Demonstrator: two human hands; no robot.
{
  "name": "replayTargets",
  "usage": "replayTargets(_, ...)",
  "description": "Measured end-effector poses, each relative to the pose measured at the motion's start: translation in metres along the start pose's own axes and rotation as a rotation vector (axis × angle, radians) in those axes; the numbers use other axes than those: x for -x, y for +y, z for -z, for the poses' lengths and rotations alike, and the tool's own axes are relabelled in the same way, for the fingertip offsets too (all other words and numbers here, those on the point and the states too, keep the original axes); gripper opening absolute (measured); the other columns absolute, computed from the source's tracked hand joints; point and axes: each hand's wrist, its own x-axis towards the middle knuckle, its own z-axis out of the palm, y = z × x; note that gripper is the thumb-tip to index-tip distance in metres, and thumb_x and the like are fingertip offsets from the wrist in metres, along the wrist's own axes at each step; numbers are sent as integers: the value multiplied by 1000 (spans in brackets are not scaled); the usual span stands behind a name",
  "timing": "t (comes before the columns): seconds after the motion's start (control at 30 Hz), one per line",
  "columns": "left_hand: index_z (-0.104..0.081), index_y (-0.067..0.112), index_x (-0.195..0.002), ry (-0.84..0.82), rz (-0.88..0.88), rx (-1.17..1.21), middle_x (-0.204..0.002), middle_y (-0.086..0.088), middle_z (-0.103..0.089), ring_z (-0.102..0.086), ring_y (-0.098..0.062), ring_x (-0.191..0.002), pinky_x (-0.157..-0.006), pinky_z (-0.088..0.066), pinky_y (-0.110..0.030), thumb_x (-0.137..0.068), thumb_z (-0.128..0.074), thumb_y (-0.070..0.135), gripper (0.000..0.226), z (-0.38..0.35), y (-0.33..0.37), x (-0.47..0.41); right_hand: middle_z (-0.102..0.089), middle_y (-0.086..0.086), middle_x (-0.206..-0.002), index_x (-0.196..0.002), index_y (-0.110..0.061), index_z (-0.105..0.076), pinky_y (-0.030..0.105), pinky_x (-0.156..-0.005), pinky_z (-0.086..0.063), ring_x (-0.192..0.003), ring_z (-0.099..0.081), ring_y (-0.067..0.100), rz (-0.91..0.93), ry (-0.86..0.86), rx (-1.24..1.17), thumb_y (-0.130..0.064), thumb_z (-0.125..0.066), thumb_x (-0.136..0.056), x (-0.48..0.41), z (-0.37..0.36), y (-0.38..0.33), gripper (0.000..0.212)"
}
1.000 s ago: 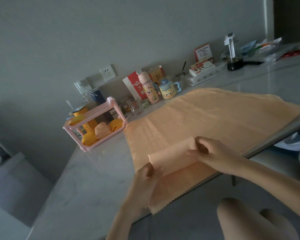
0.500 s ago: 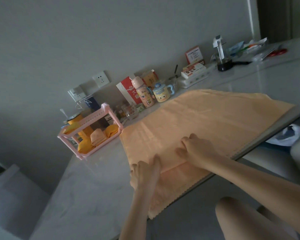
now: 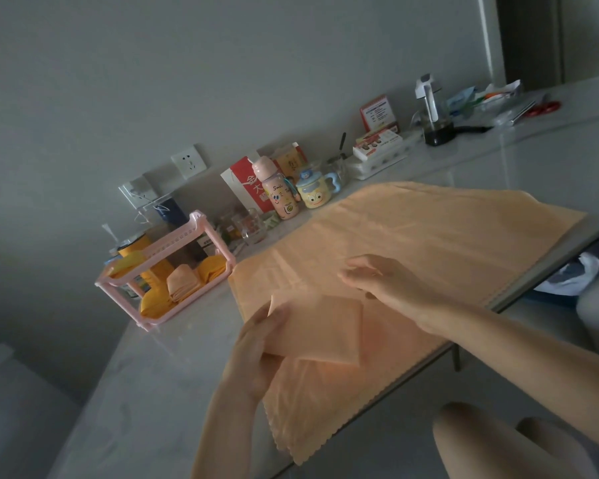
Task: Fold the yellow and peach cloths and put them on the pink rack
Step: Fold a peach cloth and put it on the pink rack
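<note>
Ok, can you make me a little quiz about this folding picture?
1. True or false: the left hand grips the small folded peach cloth.
2. In the picture, where does the pink rack stand? A) left of the big peach cloth B) right of it C) on top of it.
3. Fill in: the right hand holds ____.
Key: 1 true; 2 A; 3 nothing.
</note>
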Motion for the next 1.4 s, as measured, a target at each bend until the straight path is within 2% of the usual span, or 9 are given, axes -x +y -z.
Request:
replayTargets(0.17, -77, 20, -79, -117, -13, -36, -82, -2, -72, -67, -12, -72, -68, -57, -27, -75, -58, 20, 19, 8, 3, 2, -56, -13, -124, -110, -34, -55, 25, -101, -32, -116, -49, 8, -102, -432, -41, -61, -52, -71, -2, -17, -11, 47)
replayTargets(0.23, -75, 18, -82, -124, -28, -45, -86, -5, -72, -68, -15, -75, -68, -58, -28, -78, -56, 22, 20, 15, 5, 0, -63, -8, -116, -114, -26, -57, 24, -91, -42, -108, -57, 10, -148, -524, -4, -52, -58, -80, -5, -23, -8, 43)
replayTargets(0.3, -75, 17, -83, -101, -19, -65, -89, -5, -72, -69, -15, -78, -69, -58, -28, -82, -55, 24, 21, 25, 6, -4, -66, -5, -105, -118, -22, -57, 23, -76, -48, -96, -61, 11, -179, -558, 12, -38, -61, -86, -11, -26, -5, 36)
replayTargets(0.57, -69, 11, -104, -111, 134, -99, -109, -11, -69, -66, -21, -97, -87, -52, -34, -81, -57, 28, 31, 69, 8, -36, -61, -7, -97, -127, -18, -50, 10, -67, -42, -86, -58, 4, 18, -616, 276, -27, -62, -88, -41, -57, -10, 42)
replayTargets(0.73, -66, 8, -99, -62, 153, 0, -95, -9, -72, -69, -18, -83, -72, -57, -29, -86, -52, 24, 25, 99, 15, -69, -55, 2, -90, -118, -31, -52, 17, -70, -40, -80, -53, 9, -31, -583, 188, -12, -60, -88, -79, -89, -10, 36)
replayTargets(0.83, -64, 8, -95, 237, 47, 39, -97, -10, -68, -63, -19, -80, -72, -52, -33, -93, -49, 18, 18, 114, 12, -89, -56, 1, -80, -103, -25, -59, 16, -62, -41, -71, -52, 7, -57, -464, 73, -4, -61, -86, -102, -106, -12, 27)
replayTargets(0.97, -57, 12, -119, 757, -383, -665, -125, -5, -58, -56, -20, -106, -90, -44, -29, -95, -45, 9, 27, 160, 11, -104, -60, 9, -97, -109, -13, -60, 29, -70, -50, -87, -58, 19, -137, -297, -129, 5, -58, -86, -157, -151, -20, 29)
replayTargets(1.07, -52, 21, -125, 664, -353, -1031, -135, 1, -51, -46, -19, -124, -106, -33, -33, -95, -43, 13, 32, 184, 2, -107, -55, 14, -120, -123, -8, -52, 38, -74, -52, -104, -57, 30, -225, -243, -289, 12, -49, -87, -199, -186, -24, 42)
replayTargets(1.4, -55, 23, -120, 711, -391, -1011, -128, 7, -56, -48, -11, -120, -112, -12, -27, -93, -32, 11, 37, 205, -10, -125, -46, -2, -128, -124, -21, -56, 37, -94, -49, -105, -49, 18, -25, 89, 10, 1, -40, -92, -294, -302, -25, 42)
